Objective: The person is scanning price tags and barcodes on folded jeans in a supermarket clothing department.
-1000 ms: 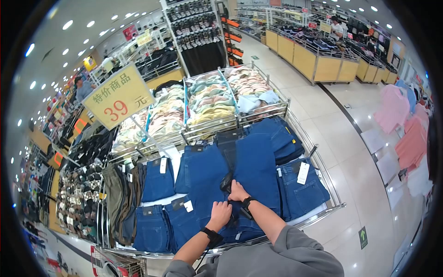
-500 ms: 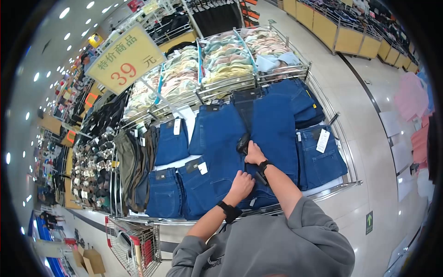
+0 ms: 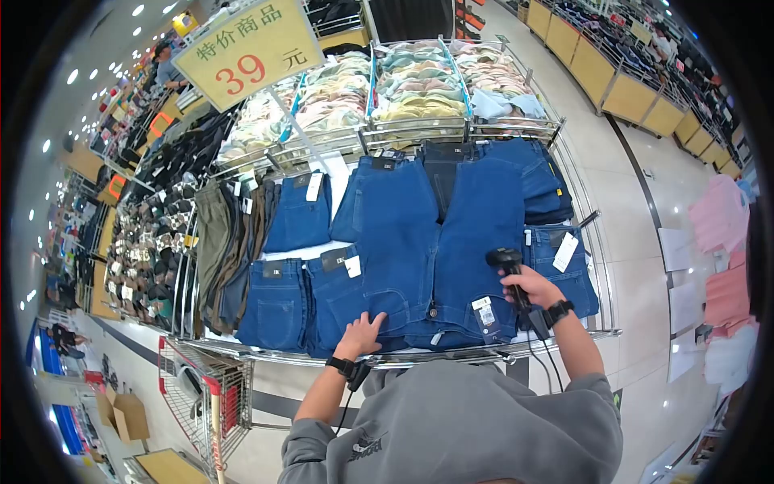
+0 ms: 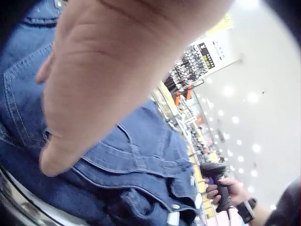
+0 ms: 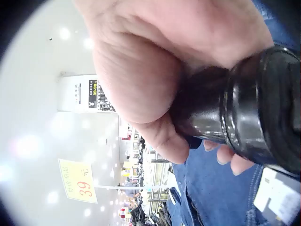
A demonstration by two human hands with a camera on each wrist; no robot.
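Observation:
Blue jeans lie spread over the display, legs toward the back, waistband with a button near the front rail. A white tag rests on their right front. My right hand grips a black handheld scanner above the right side of the jeans, close to that tag; in the right wrist view the fingers curl round the scanner's black body. My left hand rests on the jeans' left front edge, fingers extended. In the left wrist view the left hand lies over denim.
Folded jeans and hanging trousers fill the display's left side, with more folded jeans at right. A metal rail runs along the front. A yellow price sign stands at the back left, and a shopping cart at the lower left.
My right hand has moved right with the scanner, away from the middle of the jeans. My left hand has moved left. The waistband and its white tag now show, laid open flat.

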